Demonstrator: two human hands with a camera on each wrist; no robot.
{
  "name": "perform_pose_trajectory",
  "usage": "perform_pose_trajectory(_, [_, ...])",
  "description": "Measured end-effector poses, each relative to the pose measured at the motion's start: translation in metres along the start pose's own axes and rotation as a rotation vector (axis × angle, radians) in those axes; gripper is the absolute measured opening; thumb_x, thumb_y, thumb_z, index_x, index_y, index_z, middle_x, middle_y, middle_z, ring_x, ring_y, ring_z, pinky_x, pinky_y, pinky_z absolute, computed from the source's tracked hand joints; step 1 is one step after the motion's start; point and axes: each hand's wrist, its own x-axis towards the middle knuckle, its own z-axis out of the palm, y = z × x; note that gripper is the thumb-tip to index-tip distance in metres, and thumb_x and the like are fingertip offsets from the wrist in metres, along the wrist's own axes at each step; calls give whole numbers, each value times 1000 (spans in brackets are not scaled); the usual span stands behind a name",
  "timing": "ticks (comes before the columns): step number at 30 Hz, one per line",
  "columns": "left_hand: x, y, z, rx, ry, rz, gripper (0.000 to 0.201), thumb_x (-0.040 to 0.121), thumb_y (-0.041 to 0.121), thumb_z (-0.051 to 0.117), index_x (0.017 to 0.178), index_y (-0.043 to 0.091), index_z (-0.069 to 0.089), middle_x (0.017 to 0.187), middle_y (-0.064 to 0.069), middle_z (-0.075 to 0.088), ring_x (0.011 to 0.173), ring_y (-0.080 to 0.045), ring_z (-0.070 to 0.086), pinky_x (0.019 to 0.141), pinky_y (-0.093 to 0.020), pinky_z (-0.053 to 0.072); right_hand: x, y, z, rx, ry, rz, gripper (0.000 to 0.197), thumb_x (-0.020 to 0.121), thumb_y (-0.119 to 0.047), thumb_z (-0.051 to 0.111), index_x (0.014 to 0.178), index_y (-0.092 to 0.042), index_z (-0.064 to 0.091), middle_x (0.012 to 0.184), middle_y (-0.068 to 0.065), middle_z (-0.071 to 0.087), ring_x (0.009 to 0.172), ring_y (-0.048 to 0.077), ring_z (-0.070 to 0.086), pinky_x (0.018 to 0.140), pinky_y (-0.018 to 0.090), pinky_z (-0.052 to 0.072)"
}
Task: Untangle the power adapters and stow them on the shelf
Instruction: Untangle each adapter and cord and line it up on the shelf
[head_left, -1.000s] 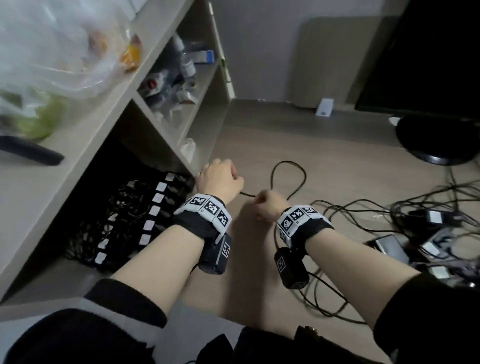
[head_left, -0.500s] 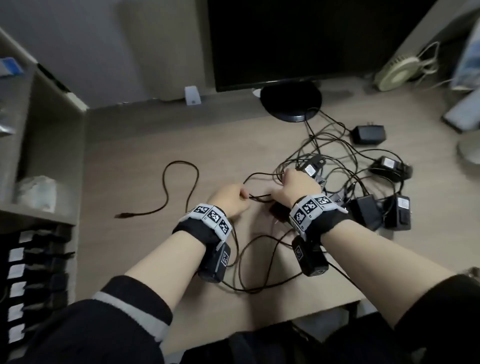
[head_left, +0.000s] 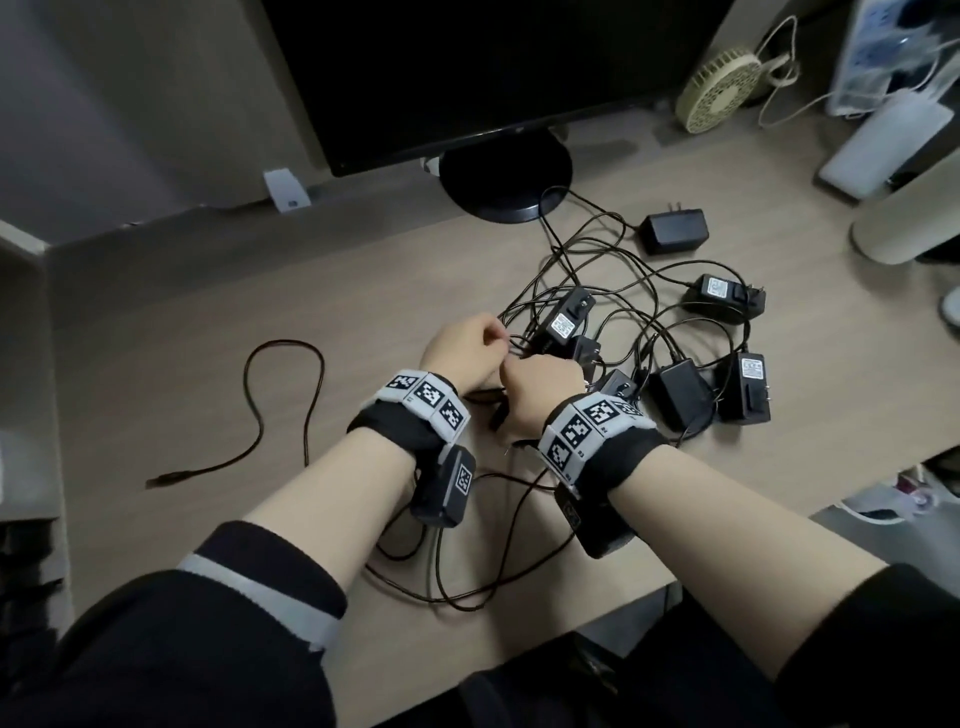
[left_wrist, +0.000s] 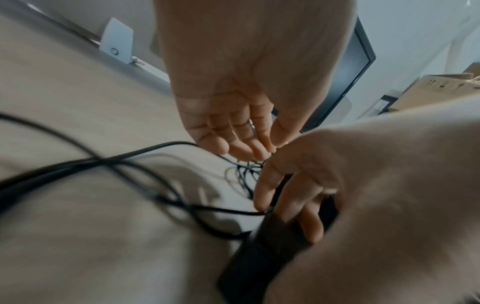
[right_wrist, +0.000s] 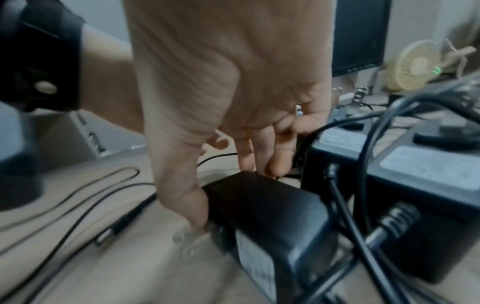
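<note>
Several black power adapters (head_left: 680, 395) lie in a tangle of thin black cords (head_left: 613, 270) on the wooden desk (head_left: 208, 322). My right hand (head_left: 540, 395) is at the near left of the pile. In the right wrist view it (right_wrist: 233, 102) grips one black adapter (right_wrist: 272, 216), thumb on one side and fingers over the far end. My left hand (head_left: 470, 345) is just left of it, fingers curled, pinching a thin cord (head_left: 514, 342) that runs into the pile. The shelf (head_left: 21, 364) shows only at the left edge.
A black monitor on a round stand (head_left: 506, 176) is behind the pile. A loose cord loop (head_left: 280, 395) lies to the left. A small fan (head_left: 719, 88) and a white cylinder (head_left: 909, 213) are at the right. More cord hangs over the desk's front edge (head_left: 467, 597).
The view swung from the shelf to the desk. Both hands moved right along the cord into the pile, and the right hand closed on an adapter.
</note>
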Motion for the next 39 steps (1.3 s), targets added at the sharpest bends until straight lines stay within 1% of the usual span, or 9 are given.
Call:
perform_pose_trajectory(4, [21,21,-1,-19,0,36,7,89,27,53,90,26,60,87,3,63,86,-21,63,81,-34,53,-3,23,-4,324,113,30,91,61,-57,73,131,-12,36,101,2,65,93,24,63,69,28,44])
perform_pose_trajectory(11, [39,42,20,-96,-128,-46,23,80,44,62,85,22,55,91,-4,62,86,-22,57,79,-33,47,-11,73,-9,1275,174,169,36,72,-11,73,90,-17,42,73,-4,50,66,12,48,65,27,45])
perform_pose_trajectory(14, [38,51,25,-102,-200,-153,59,58,58,67,99,19,52,91,-3,61,78,-20,55,72,-32,46,-14,78,0,1364,204,197,38,64,-17,75,85,-19,43,72,-3,51,64,11,48,66,26,42])
perform_pose_trajectory(17, [38,55,26,-80,-219,-171,56,62,56,68,100,20,46,83,-2,58,70,-21,52,69,-31,45,-14,80,8,1369,236,241,40,53,-28,70,85,-22,46,75,-3,54,68,12,51,69,28,45])
perform_pose_trajectory(23, [43,38,36,88,-323,5,83,53,47,66,125,11,47,107,-23,64,88,-38,66,78,-47,54,-20,88,15,1386,268,266,41,50,-36,71,84,-26,49,78,-2,56,70,13,54,71,30,47])
perform_pose_trajectory(27, [33,33,28,191,-162,75,29,92,18,49,116,2,54,112,-23,62,104,-37,58,88,-39,47,-23,89,12,1582,343,335,39,57,-30,69,90,-21,50,78,-3,51,59,7,51,57,23,45])
perform_pose_trajectory(30, [24,29,12,57,22,81,26,96,17,41,110,3,58,106,-21,65,101,-36,58,88,-40,45,-16,86,3,1852,353,384,25,83,-12,58,105,-12,47,89,6,57,60,8,58,45,19,48])
perform_pose_trajectory(35, [-15,23,-23,-2,192,199,22,97,17,40,107,3,55,105,-18,62,99,-32,55,84,-38,42,3,51,-27,2152,252,284,45,91,-25,53,133,-14,41,110,8,62,86,19,65,67,35,56])
perform_pose_trajectory(39, [-49,11,-44,-72,267,220,30,97,17,41,126,11,48,117,-6,60,109,-21,54,93,-33,42,12,4,-54,2191,136,115,50,89,-30,56,134,-17,39,120,11,59,99,29,62,80,49,51])
